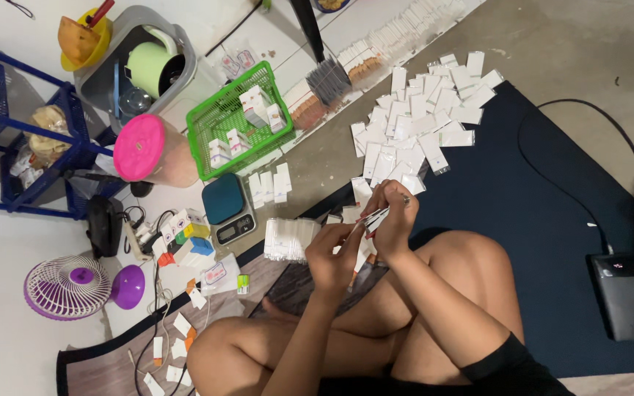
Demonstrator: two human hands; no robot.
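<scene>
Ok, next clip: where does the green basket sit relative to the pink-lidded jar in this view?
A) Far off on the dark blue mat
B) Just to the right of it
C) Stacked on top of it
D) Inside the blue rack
B: the green basket, holding a few small white boxes, stands on the floor immediately right of the pink-lidded jar, off the dark blue mat.

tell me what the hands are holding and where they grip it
Both hands pinch a small flat white packet over the lap: the left hand at its lower end, the right hand at its upper end. Finer detail is too small to tell.
</scene>
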